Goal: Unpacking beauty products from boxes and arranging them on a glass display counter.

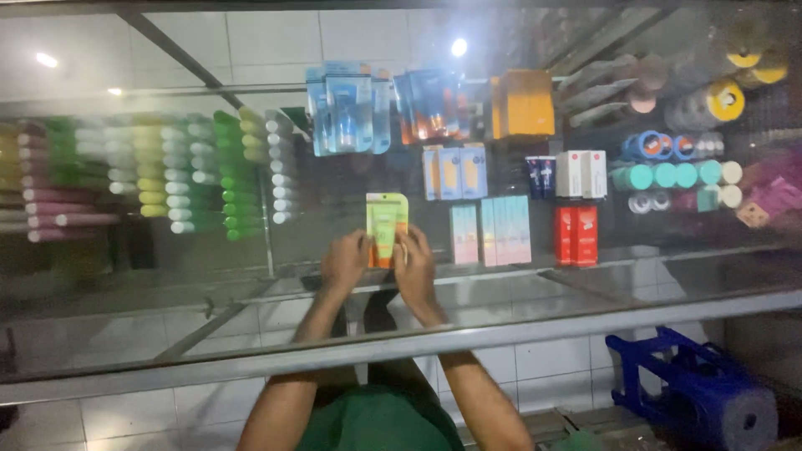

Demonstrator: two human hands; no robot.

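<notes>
Green-orange pkg (386,225) in grip of L hand (345,261) & R hand (415,266), on shelf (501,280).

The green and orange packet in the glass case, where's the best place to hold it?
Probably by its two long side edges near the bottom, coming from below. The packet is flat and lies on the shelf, and the left hand and right hand already pinch those edges, leaving its top free.
</notes>
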